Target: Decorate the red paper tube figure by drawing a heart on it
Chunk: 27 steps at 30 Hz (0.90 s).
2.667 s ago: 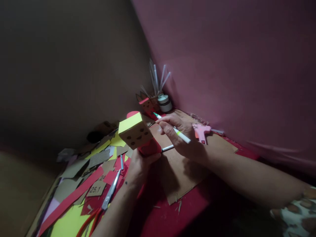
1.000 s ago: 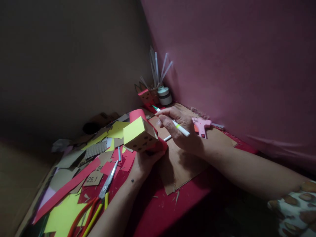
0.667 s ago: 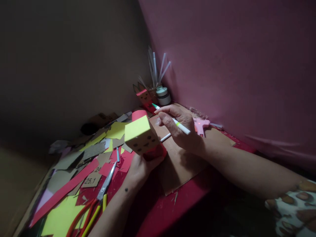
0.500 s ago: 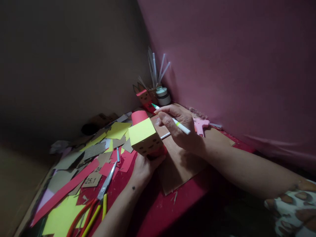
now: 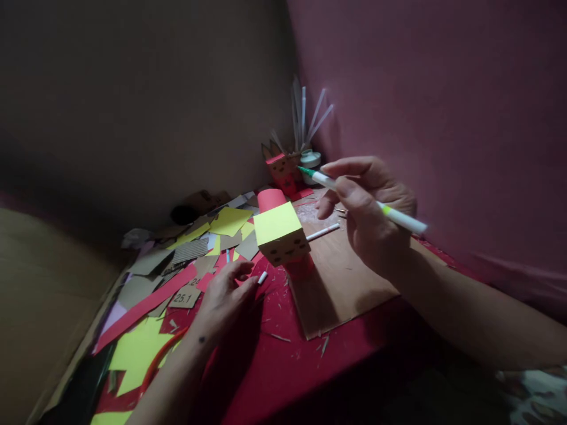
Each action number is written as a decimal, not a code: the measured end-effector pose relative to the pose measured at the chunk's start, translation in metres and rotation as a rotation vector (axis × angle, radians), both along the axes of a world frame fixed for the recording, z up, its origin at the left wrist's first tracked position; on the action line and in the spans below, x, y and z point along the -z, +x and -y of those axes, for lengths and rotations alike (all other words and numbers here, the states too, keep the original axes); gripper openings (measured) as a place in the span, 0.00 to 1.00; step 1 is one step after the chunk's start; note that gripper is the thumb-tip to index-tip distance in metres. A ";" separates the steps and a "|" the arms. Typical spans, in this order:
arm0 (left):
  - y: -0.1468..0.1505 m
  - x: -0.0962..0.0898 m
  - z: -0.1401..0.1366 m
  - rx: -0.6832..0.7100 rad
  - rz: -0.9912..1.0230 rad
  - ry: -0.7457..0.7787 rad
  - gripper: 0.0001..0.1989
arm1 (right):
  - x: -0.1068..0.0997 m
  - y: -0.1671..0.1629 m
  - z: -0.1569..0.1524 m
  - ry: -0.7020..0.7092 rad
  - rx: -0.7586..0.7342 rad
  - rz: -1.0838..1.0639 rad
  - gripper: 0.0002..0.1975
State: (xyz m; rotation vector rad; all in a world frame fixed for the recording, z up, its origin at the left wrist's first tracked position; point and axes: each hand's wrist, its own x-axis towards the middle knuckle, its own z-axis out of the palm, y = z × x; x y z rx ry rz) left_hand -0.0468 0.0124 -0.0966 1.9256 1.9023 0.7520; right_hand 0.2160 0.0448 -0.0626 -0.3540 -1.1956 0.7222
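My right hand (image 5: 376, 206) is closed on a white marker (image 5: 401, 219) with a yellow-green band, its green tip uncovered and pointing left. My left hand (image 5: 225, 292) is low over the red table, thumb and fingers bent but apart. A small white marker cap (image 5: 263, 277) is right at its thumb tip; no clear grip on it shows. Between the hands a box figure stands upright on the brown board, with a yellow-topped head (image 5: 278, 224), a drawn face and a red body (image 5: 299, 267). A red rounded piece (image 5: 271, 199) shows behind the head.
Paper and cardboard scraps (image 5: 183, 298) cover the left side, with red scissor handles (image 5: 162, 357) partly under my left arm. A white stick (image 5: 323, 231) lies on the brown board (image 5: 341, 301). Behind stand a smaller red figure (image 5: 280, 170), a lidded jar (image 5: 310, 159) and upright white sticks (image 5: 303, 118).
My left hand has let go of the box figure and moved left and down to the white cap. My right hand has drawn the marker away to the right. The view has shifted.
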 end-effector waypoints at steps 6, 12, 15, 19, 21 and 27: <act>0.005 0.028 -0.018 0.041 -0.109 0.058 0.10 | -0.021 0.014 0.030 -0.037 -0.050 0.013 0.04; 0.007 0.009 -0.004 0.018 -0.067 -0.033 0.18 | 0.001 0.033 0.058 -0.200 -0.307 -0.053 0.02; 0.015 -0.002 0.019 0.038 0.171 -0.282 0.24 | 0.033 0.031 0.065 -0.385 -0.414 -0.142 0.02; 0.031 -0.001 0.044 -0.005 0.469 -0.494 0.23 | 0.067 0.016 0.071 -0.741 -0.527 -0.203 0.11; 0.039 0.003 0.049 -0.016 0.509 -0.475 0.22 | 0.073 0.009 0.072 -0.845 -0.548 -0.246 0.12; 0.058 0.004 0.048 0.047 0.582 -0.354 0.18 | 0.075 0.001 0.072 -0.977 -0.634 -0.329 0.15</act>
